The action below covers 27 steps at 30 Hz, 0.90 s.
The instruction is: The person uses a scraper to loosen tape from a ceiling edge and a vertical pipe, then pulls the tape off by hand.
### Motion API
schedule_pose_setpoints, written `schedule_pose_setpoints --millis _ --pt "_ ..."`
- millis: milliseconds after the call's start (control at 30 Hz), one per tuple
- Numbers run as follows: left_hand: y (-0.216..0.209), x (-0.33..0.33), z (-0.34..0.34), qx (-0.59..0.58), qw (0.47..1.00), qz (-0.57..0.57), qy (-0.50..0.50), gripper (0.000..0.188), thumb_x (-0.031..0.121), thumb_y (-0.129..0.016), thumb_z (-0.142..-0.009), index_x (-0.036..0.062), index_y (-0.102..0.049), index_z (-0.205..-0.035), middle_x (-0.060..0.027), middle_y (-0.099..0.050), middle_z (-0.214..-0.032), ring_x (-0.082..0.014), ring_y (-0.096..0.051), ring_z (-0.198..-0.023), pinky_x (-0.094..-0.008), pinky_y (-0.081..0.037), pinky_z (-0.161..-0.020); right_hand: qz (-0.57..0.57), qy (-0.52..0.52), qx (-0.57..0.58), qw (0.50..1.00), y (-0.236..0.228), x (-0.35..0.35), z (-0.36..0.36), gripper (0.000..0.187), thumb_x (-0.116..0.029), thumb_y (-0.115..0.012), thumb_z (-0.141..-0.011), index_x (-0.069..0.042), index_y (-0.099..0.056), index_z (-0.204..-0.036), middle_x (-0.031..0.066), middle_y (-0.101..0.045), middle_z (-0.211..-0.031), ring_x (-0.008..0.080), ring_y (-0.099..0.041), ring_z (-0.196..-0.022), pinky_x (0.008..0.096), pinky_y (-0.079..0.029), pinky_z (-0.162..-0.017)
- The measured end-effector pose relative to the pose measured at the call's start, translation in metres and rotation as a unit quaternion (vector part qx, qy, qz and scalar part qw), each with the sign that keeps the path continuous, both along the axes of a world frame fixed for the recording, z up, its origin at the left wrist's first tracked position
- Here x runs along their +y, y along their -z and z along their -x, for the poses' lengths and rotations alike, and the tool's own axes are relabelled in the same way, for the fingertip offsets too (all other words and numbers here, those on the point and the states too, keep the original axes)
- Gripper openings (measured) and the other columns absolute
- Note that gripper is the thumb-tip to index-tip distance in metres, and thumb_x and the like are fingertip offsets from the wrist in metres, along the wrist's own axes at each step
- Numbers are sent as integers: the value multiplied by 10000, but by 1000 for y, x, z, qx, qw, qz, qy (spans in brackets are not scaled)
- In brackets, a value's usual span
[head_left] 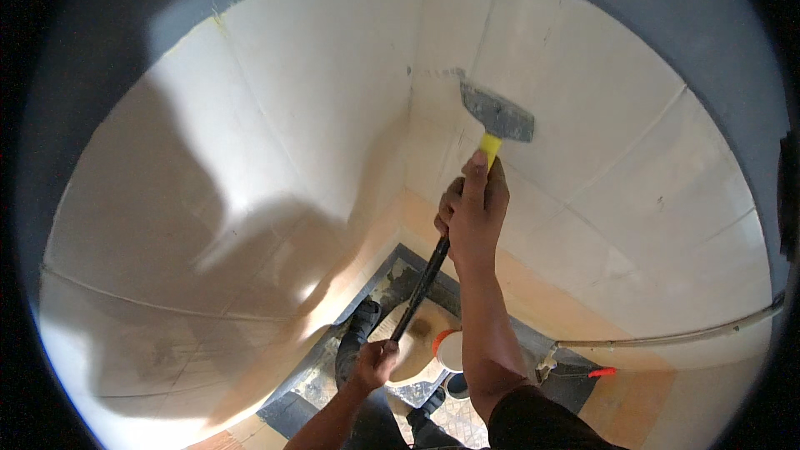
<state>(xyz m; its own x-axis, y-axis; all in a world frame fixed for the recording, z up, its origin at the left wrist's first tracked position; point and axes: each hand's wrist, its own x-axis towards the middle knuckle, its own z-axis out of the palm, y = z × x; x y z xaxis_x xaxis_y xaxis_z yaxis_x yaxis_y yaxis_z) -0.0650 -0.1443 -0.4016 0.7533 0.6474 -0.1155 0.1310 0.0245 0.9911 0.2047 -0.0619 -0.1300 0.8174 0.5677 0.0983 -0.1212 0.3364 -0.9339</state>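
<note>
Long-handled scraper (pixel 497 112), its grey blade at the far wall (pixel 617 117), right of the corner; whether it touches cannot be told. The blade lies just beyond the right hand (pixel 477 208), which is closed round the handle below the yellow neck (pixel 491 144), presumably for steering. The left hand (pixel 377 362) clasps the near end of the black shaft (pixel 421 290), probably for support. Nearer, right of the shaft: a white bucket (pixel 452 352).
</note>
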Motion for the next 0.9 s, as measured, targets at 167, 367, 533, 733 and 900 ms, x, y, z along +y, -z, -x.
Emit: schedule_pose_setpoints --millis 167,367,533,733,900 --pt "16 -2 13 137 920 -361 73 122 166 -693 -914 74 -613 -908 -85 -591 -787 -276 -610 -718 -426 -488 -672 22 -7 5 1000 18 2 2 389 -491 -507 -1078 -136 -450 -930 -51 -347 -547 59 -334 -396 259 -279 -370" --pt "33 -55 16 42 993 5 108 400 421 -493 -1090 55 -570 -948 10 -533 -732 -132 -514 -595 -304 -421 -554 5 -77 18 997 42 -38 -6 331 -415 -440 -1117 -98 -529 -1073 -25 -422 -583 78 -382 -414 275 -346 -400" --pt "-42 -77 5 -11 927 370 63 322 333 -486 -1097 20 -561 -1113 -37 -582 -809 -147 -595 -700 -337 -526 -663 16 -106 25 994 40 -63 0 310 -360 -455 -1118 -70 -552 -1166 -20 -457 -603 70 -397 -425 265 -353 -409" --pt "-51 -103 -16 -46 989 138 -23 267 229 -441 -1099 -17 -518 -1163 -58 -553 -890 -153 -572 -809 -348 -503 -783 70 -16 -116 991 15 -54 14 335 -293 -515 -1093 -21 -569 -1281 4 -538 -677 71 -495 -548 268 -421 -511" --pt "-14 -94 -27 -16 995 -88 -52 259 158 -458 -1110 6 -507 -1314 -92 -593 -1002 -167 -584 -964 -321 -470 -837 3 -98 -163 982 53 -11 30 371 -281 -504 -1102 -16 -532 -1359 0 -535 -694 68 -483 -534 264 -399 -506"
